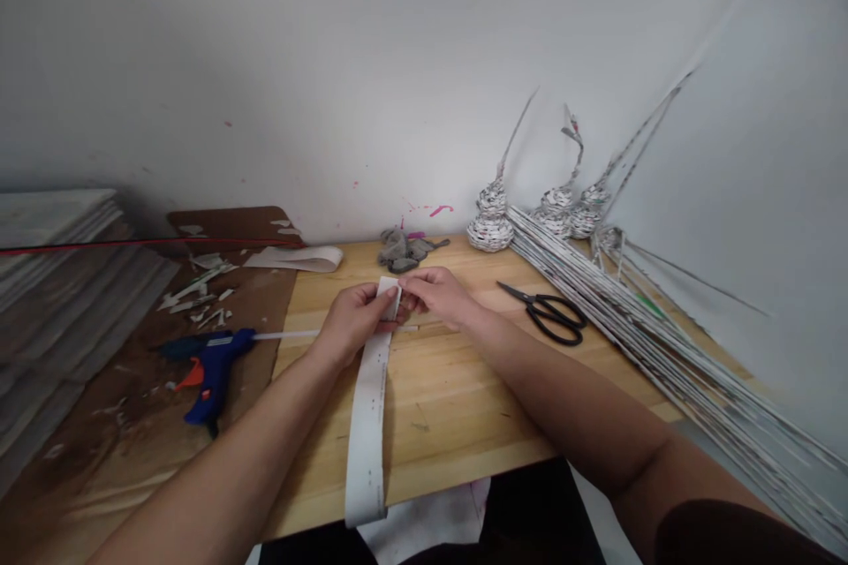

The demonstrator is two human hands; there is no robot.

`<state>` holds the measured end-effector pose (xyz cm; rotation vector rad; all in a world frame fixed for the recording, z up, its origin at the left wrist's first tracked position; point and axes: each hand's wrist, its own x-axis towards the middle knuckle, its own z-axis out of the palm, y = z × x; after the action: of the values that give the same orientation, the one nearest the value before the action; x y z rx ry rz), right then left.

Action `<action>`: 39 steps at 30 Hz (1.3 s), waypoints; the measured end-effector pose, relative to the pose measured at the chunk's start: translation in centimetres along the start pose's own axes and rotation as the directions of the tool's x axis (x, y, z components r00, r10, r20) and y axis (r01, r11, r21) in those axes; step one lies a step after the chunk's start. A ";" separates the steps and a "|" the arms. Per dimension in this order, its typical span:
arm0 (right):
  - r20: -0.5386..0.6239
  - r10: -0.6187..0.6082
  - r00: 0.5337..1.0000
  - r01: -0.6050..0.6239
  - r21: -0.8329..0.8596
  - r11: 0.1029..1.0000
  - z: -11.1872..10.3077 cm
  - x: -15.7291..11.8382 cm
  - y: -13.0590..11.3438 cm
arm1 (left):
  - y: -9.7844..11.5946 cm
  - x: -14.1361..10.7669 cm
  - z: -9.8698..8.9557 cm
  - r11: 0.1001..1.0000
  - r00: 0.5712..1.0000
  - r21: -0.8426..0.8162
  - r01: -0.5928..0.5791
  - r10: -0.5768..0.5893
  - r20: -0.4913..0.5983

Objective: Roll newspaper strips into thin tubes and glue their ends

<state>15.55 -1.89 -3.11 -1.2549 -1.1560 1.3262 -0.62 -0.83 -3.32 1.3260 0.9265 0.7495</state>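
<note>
A long white paper strip point(369, 424) with small printed marks runs down the wooden table and curls over its front edge. Near its far end my left hand point(354, 318) grips it, thumb on top. On the other side my right hand point(437, 296) pinches the strip's edge close to the top, its fingertips partly hidden behind the paper. A blue glue gun point(215, 375) with an orange trigger lies to the left, a white glue stick point(284, 335) sticking out of it. Black-handled scissors point(549, 313) rest to the right of my right hand.
Several woven paper gourd shapes point(491, 229) stand against the wall, beside a bundle of rolled paper sticks point(616, 318). A crumpled grey cloth point(401, 249) and a folded paper strip point(311, 259) lie at the back. Paper scraps point(199, 287) and stacked sheets point(59, 282) are on the left.
</note>
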 end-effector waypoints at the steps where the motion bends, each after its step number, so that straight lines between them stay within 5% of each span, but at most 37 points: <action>1: 0.002 0.004 1.000 -0.005 0.015 1.000 0.0 0.0 0.0 | 0.1 0.0 0.0 1.000 1.000 -0.008 0.003 -0.003 0.002; 6: 0.069 0.028 0.997 -0.036 0.122 0.992 -0.3 0.0 -0.1 | 0.3 -0.1 0.1 0.996 0.999 -0.083 0.039 -0.041 -0.026; 12: 0.124 -0.064 0.990 0.062 0.019 0.998 -0.6 -0.1 0.2 | 0.3 -0.1 0.3 0.994 0.999 -0.110 0.028 -0.031 -0.027; 23: 0.085 0.016 0.996 -0.019 0.036 0.999 -0.4 -0.4 -0.4 | 0.6 -0.1 0.5 0.995 0.998 -0.090 0.029 -0.033 -0.046; 32: 0.008 -0.084 0.996 0.084 0.002 0.996 -0.7 0.2 0.5 | 0.6 -0.1 0.4 0.996 0.999 -0.089 0.004 -0.008 -0.046; 39: -0.032 -0.312 0.950 0.274 -0.398 0.876 -1.5 0.8 0.9 | 0.6 0.0 0.8 0.991 0.994 -0.135 0.023 -0.036 -0.100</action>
<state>17.05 -1.11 -4.10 -1.3376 -1.5246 0.8237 0.14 -1.14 -2.73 1.1626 0.9582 0.8486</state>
